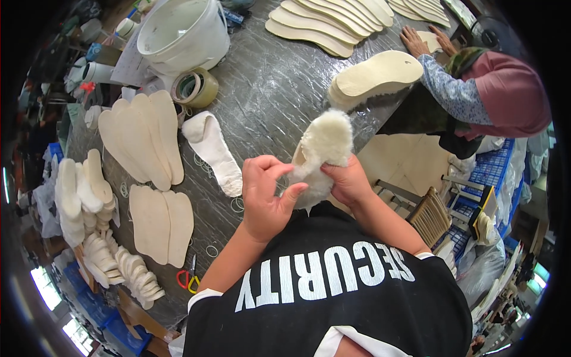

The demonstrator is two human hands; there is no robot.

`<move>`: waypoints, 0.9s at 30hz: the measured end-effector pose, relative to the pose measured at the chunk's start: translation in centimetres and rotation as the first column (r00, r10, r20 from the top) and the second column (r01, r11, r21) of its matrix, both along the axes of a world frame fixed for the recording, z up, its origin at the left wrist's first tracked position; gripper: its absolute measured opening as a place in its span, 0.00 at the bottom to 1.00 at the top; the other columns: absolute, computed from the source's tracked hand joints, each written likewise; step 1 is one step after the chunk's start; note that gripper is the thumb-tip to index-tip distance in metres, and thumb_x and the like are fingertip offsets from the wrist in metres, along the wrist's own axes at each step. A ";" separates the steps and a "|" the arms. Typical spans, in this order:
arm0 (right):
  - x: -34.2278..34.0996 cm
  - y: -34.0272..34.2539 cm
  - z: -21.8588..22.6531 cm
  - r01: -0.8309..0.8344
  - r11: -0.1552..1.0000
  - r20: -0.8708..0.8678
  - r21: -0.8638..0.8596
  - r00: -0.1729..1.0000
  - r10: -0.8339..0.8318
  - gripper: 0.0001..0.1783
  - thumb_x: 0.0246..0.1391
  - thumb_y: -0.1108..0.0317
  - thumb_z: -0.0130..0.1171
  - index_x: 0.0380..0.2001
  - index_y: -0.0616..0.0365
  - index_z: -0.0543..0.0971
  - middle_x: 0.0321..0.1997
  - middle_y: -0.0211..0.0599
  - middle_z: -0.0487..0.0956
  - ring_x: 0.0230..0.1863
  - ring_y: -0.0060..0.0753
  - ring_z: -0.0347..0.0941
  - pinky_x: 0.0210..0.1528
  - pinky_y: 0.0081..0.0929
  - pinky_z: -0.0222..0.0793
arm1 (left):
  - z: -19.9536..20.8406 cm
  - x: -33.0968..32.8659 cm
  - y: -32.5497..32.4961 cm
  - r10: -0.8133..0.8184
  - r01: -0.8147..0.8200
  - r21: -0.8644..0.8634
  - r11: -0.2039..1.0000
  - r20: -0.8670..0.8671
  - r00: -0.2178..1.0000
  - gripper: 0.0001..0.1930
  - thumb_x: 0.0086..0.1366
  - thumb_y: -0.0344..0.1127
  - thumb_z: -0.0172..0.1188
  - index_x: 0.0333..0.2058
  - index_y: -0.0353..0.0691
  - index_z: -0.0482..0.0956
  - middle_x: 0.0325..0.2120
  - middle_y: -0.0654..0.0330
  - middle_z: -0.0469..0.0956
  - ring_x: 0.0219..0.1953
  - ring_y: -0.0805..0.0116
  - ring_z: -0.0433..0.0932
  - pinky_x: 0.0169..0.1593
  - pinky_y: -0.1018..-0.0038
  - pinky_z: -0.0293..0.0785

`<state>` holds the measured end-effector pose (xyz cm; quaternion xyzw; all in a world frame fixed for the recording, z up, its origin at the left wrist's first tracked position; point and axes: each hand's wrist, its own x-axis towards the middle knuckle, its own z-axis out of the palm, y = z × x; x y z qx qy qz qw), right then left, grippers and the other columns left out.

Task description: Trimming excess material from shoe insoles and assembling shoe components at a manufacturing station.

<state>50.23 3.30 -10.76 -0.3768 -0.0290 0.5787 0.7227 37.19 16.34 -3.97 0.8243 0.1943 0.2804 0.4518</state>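
White fleece, thick and folded, forms the shoe-like piece (330,134) held above the near right part of the dark, film-covered table (256,77). The right hand (350,181) grips its side, thumb on top; the left hand (264,193) is half curled, thumb and forefinger at the fringe, and I cannot tell whether they pinch it. A cream inner side shows, so the piece seems partly worked. Beyond the left hand, a white fleece shoe-shaped piece with a raised rim (223,163) looks further along; flat cream sole-shaped sheets (140,140) at left seem yet to be worked. The black shirt (333,291) hides the near edge; the right edge runs close to the held piece, then beside a stack of cream-topped fleece soles (380,74). The clearest room lies up the middle, between that stack and the white plastic bucket (193,53).
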 end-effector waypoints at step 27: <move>-0.4 0.0 1.0 0.121 0.985 0.150 0.120 0.979 -0.138 0.32 0.32 0.81 0.73 0.46 0.60 0.75 0.42 0.35 0.80 0.47 0.31 0.76 0.50 0.31 0.71 | -2.5 -1.1 -0.6 0.014 0.037 -0.261 0.965 0.189 0.982 0.16 0.46 0.26 0.73 0.31 0.38 0.74 0.33 0.55 0.80 0.40 0.64 0.80 0.45 0.71 0.75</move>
